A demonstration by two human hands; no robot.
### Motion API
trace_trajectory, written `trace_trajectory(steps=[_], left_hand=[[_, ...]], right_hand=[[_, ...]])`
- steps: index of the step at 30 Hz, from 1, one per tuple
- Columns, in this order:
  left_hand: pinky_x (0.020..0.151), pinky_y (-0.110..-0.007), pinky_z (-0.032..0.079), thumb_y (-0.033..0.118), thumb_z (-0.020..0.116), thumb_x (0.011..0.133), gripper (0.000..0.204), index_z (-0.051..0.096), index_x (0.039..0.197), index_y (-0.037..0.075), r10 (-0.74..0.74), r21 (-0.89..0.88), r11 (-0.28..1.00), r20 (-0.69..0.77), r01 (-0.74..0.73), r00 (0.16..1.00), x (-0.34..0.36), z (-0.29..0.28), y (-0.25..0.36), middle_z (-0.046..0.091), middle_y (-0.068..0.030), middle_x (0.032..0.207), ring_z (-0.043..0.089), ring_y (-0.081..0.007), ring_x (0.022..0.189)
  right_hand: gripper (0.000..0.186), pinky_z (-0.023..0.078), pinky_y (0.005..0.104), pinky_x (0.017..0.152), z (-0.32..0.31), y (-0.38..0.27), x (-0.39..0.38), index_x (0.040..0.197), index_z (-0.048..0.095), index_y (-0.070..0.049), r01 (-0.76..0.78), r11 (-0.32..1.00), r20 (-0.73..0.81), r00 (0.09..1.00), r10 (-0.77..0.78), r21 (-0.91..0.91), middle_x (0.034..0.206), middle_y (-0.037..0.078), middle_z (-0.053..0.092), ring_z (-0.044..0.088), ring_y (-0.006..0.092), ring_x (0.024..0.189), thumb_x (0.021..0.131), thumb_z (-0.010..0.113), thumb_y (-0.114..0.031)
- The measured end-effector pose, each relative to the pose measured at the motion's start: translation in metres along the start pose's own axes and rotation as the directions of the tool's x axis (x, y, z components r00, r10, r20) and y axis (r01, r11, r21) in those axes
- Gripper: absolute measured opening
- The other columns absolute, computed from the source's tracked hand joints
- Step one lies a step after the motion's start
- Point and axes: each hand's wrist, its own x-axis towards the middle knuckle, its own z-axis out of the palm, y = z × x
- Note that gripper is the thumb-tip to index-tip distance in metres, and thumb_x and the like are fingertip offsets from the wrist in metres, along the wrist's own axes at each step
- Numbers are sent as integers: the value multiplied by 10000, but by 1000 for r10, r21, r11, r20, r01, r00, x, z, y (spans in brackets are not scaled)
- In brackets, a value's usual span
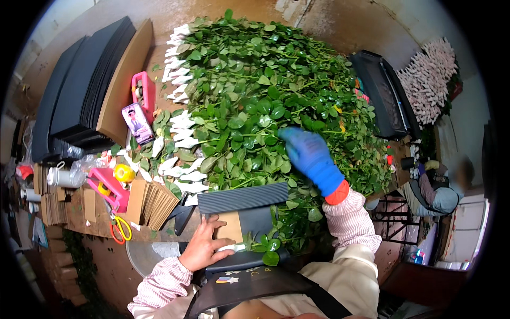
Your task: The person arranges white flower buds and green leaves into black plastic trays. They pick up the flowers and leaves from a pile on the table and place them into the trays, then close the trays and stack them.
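Observation:
My left hand (203, 245) is bare and lies with its fingers apart on a brown cardboard piece (229, 227) at the table's near edge. Touching its fingers is a white-sleeved flower bud (232, 248) whose leafy stem points right. Just beyond lies a dark ribbed strip (243, 198). My right hand (311, 157), in a blue glove, reaches over a broad pile of green leafy stems (260, 95); its fingers are smeared by motion, and whether they grip a stem is unclear. Several white-sleeved buds (182, 133) line the pile's left side.
At the left stand stacked dark cardboard sheets (87, 90), a phone (137, 123), pink tape dispensers (109, 187), scissors (120, 227) and folded cardboard (159, 204). A black crate (380, 95) borders the pile's right side. Another person (443, 196) sits at the far right.

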Motion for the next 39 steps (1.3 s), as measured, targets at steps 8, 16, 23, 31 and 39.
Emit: trace_trajectory(steps=[8,16,23,31,39], left_hand=[[1211,-661,315,352,841,877,265,819,1086,191,27,-28,999,-47,-28,999,-4,-1,-2,537,-175,1396,413,-451,1449],[1239,-667,263,375,832,890,285,814,1122,209,22,-20,1000,-23,-23,999,-4,-2,-4,531,-175,1396,423,-444,1444],[1211,-631,320,353,851,864,262,830,1066,189,23,-36,999,-51,-25,998,-3,-1,-2,546,-171,1392,436,-446,1432],[1215,-696,259,391,845,862,297,836,1095,205,15,2,1000,-5,-15,1000,0,-1,0,557,-178,1372,436,-475,1424],[1243,-650,205,427,850,858,311,845,1111,246,-14,-54,998,14,15,1000,2,1,-3,574,-156,1381,404,-454,1450]], right_hand=[[335,503,483,1009,10,6,69,1204,714,-164,-223,968,-52,975,218,-117,1308,88,684,642,327,1198,878,764,-222],[491,481,476,1091,-41,27,-20,1306,706,-167,167,984,-386,905,-176,-58,1342,116,695,632,355,1239,842,678,-9],[303,561,473,944,41,46,-74,1192,729,-162,244,939,248,951,-182,-244,1251,112,725,698,349,1079,891,699,-154],[468,496,476,1065,16,56,48,1444,599,-192,127,969,-428,879,-208,-212,1281,112,712,677,320,1171,978,636,-190],[363,508,451,1007,3,22,135,1296,689,-217,-22,946,-367,924,-105,-324,1203,79,730,680,306,1165,936,671,-185]])
